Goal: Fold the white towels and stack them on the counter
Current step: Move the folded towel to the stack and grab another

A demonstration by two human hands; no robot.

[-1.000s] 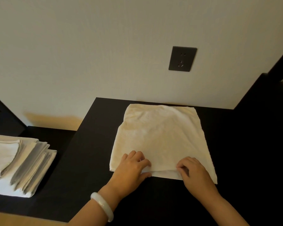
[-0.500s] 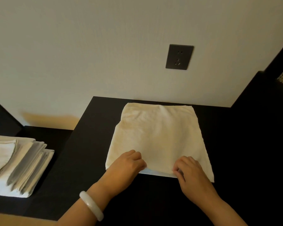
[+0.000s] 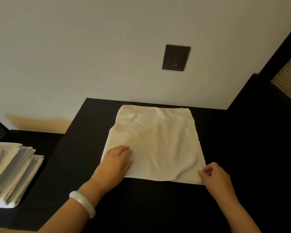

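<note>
Fingers (image 3: 206, 170) of the right hand (image 3: 215, 179) pinch the near right corner of the towel (image 3: 158, 142). The left hand (image 3: 115, 163) lies flat on the near left corner. The towel stretches away from both, on the worktop (image 3: 141, 199).

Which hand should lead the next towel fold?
Probably the right hand: it pinches the near right corner of the towel, ready to lift. The left hand lies flat on it, better for anchoring.

An indoor room, home or hotel: dark counter (image 3: 141, 207), wall socket (image 3: 175, 58), stacked towels (image 3: 12, 172)
</note>
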